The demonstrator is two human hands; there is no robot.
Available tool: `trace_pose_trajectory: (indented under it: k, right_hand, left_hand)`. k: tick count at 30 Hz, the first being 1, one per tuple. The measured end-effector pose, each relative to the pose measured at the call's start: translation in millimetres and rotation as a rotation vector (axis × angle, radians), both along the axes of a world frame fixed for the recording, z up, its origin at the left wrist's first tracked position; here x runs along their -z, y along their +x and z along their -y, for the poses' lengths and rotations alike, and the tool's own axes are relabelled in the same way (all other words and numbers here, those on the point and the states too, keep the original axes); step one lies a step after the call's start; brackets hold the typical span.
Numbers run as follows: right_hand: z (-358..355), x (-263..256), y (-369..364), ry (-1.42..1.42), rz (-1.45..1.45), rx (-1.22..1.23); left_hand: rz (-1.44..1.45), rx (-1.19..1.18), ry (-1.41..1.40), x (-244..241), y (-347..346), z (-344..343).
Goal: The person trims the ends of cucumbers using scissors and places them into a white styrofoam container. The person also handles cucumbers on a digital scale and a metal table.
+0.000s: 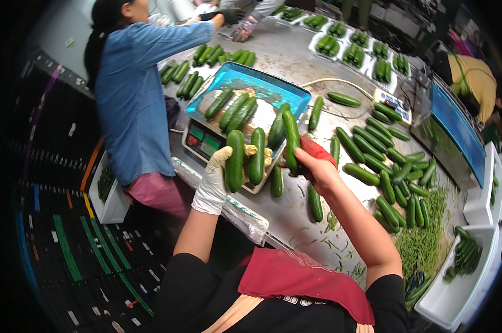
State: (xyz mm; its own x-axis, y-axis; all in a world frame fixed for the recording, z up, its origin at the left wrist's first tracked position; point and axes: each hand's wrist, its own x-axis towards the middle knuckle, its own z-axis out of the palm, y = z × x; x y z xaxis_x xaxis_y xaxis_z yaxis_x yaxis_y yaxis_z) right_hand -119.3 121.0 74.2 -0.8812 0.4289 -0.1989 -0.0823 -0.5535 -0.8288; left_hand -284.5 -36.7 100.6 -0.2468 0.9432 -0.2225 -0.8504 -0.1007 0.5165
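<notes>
My left hand (217,179), in a white glove with yellowish fingertips, holds two cucumbers (234,161), apart from each other, over the near edge of a digital weighing scale (201,139). Just to the right, my right hand (313,160), partly covered by red material, grips one upright cucumber (291,139). Three cucumbers (233,111) lie on the scale's blue-rimmed tray (267,79); another cucumber (277,127) is at its right side, partly behind the held one. Loose cucumbers (367,143) are spread over the metal table to the right.
Cucumbers packed on white trays (354,55) line the table's far side. A person in a denim shirt (132,100) stands at left. Thin green trimmings (421,249) and a white bin (442,299) are at right. A white film roll (244,218) lies along the near edge.
</notes>
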Motion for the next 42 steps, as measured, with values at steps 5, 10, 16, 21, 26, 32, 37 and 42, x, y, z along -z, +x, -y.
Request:
trace_pose_trajectory:
  k: [5,10,16,21,26,32,37,42]
  right_hand:
    - [15.9,22.1,-35.4,0.04,-0.057,0.147]
    - [43.1,16.7,16.4,0.007,0.022,-0.059]
    - [58.2,22.6,65.9,-0.083,0.035,0.087]
    - [62.7,26.7,96.4,-0.024,0.04,0.165]
    - [68.3,26.3,98.6,-0.008,0.018,0.183]
    - [81.6,40.4,109.5,0.14,0.142,0.278]
    - [88.2,33.8,111.7,0.103,0.147,0.283]
    - [90.6,26.7,117.1,0.139,0.238,0.332]
  left_hand:
    - [-0.045,-0.017,0.041,12.4,1.9,14.8]
    - [-0.038,0.228,-0.01,25.5,29.6,22.2]
    - [0.199,0.393,0.029,56.9,75.7,18.0]
    - [0.424,0.538,0.132,69.2,104.7,13.6]
    - [0.534,0.543,0.244,77.6,118.7,12.7]
    - [0.44,0.521,0.133,76.9,119.5,16.9]
    - [0.455,0.529,0.12,71.1,123.3,21.7]
    - [0.438,0.569,0.168,76.5,124.8,18.0]
